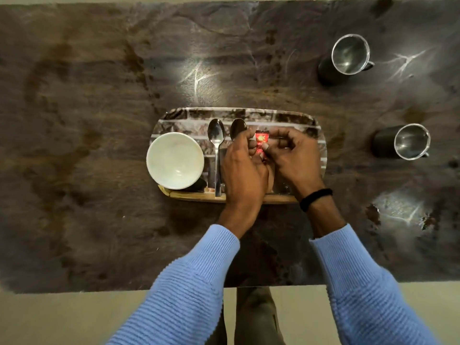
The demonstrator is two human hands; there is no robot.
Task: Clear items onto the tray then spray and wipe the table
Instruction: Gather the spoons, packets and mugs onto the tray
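Over at the left end of the tray (249,113) sat a white bowl (175,160), then a spoon (217,145) lying lengthwise and a second spoon (238,128) whose handle ran under the left hand (242,168). That hand and the right hand (292,158) each pinched a small red packet (260,143) between them, above the tray's middle. Farther right, a far mug (348,56) and a near mug (408,141) stood on the dark table (99,120), off the tray.
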